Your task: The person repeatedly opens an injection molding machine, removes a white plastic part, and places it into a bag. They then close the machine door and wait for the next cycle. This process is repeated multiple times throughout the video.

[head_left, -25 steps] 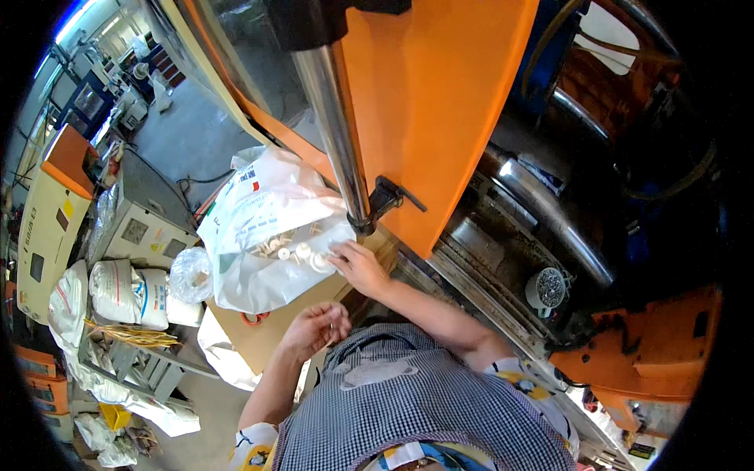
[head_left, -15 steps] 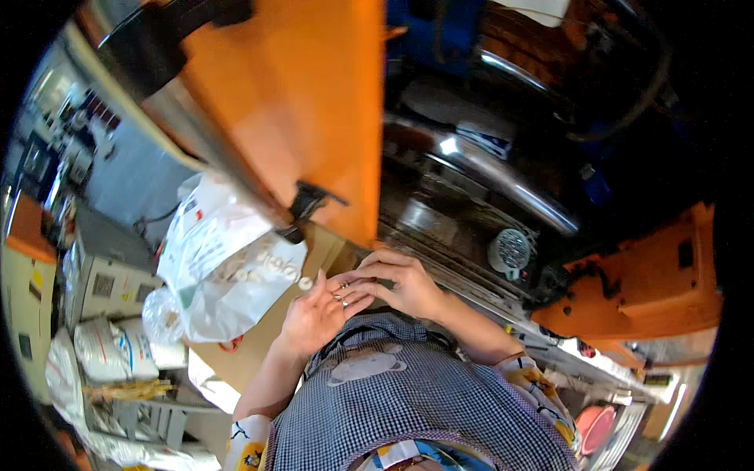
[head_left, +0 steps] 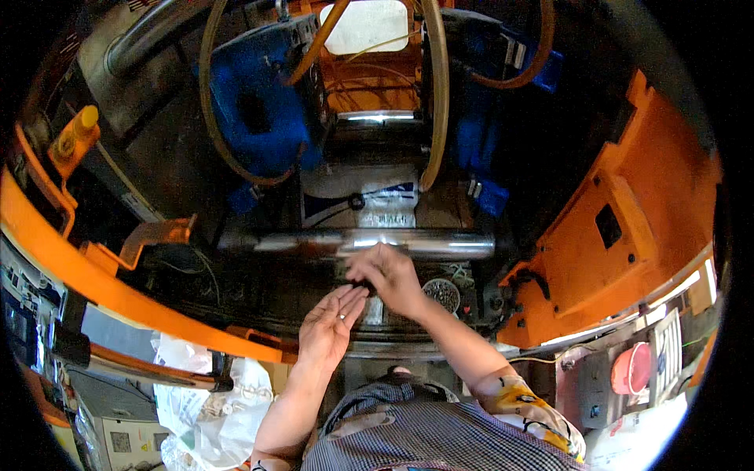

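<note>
My left hand [head_left: 327, 320] is raised over the machine's near edge, half curled with its fingers held together and a ring on one of them. Against its fingertips, my right hand [head_left: 394, 281] bends its fingers inward, slightly smeared by motion. A small dark patch shows between the two hands; what they hold is too small and hidden to name. Beside my right wrist stands a round cup [head_left: 441, 297] filled with many small metal pieces. Just beyond my hands a shiny metal bar [head_left: 448, 244] runs across the machine.
Blue machine blocks [head_left: 263, 102] and looping hoses [head_left: 437, 94] fill the far side. Orange guards flank me, with a curved frame [head_left: 141, 306] on the left and a panel [head_left: 601, 228] on the right. A white plastic bag [head_left: 243, 408] lies lower left; a pink basin [head_left: 631, 369] stands lower right.
My view has swung from the orange door and bag to face the machine's inside. Both hands have moved in over its near edge, and my left palm, spread before, is now more curled.
</note>
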`<action>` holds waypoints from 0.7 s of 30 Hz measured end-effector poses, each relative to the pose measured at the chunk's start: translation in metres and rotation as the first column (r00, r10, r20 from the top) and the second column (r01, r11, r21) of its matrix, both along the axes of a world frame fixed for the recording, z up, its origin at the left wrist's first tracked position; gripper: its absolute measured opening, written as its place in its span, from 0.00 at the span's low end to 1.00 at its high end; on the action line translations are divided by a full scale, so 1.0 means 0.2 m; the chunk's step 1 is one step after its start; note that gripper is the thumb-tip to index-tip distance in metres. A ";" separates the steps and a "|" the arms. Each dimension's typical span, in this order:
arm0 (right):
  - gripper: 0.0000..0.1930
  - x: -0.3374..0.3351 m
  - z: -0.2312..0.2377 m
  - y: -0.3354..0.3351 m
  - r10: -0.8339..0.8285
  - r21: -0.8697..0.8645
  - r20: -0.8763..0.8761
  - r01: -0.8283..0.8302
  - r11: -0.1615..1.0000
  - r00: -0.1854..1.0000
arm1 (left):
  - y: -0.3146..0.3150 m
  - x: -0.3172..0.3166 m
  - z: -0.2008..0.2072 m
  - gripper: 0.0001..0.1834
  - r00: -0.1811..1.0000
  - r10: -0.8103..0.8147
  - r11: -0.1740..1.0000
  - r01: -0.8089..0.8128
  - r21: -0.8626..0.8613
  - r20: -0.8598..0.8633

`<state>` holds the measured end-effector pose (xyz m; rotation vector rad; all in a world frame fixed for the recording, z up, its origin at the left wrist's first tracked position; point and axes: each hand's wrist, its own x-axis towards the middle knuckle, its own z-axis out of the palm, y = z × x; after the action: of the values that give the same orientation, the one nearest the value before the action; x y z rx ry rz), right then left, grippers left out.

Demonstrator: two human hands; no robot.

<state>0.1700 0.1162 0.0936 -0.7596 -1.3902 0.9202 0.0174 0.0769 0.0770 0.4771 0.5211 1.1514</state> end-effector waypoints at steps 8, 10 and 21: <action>0.08 -0.02 0.07 1.30 -0.251 0.037 -0.419 0.292 0.956 0.873 | 0.17 0.07 0.10 0.10 0.986 0.119 0.992 -0.123 -0.026 -0.120; 0.09 -0.03 0.01 1.57 -0.296 0.057 -0.419 0.351 0.935 0.858 | 0.19 0.05 0.10 0.10 0.983 0.123 0.992 -0.126 -0.012 -0.139; 0.16 -0.12 -0.02 1.93 -0.773 0.288 0.080 0.728 0.622 0.630 | 0.24 0.02 0.09 0.10 0.973 0.192 0.981 -0.193 0.001 -0.128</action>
<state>0.1457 0.5024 0.0893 -1.1531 -1.1328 -0.0001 0.0209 0.1242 0.0948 0.5004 0.6968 1.3082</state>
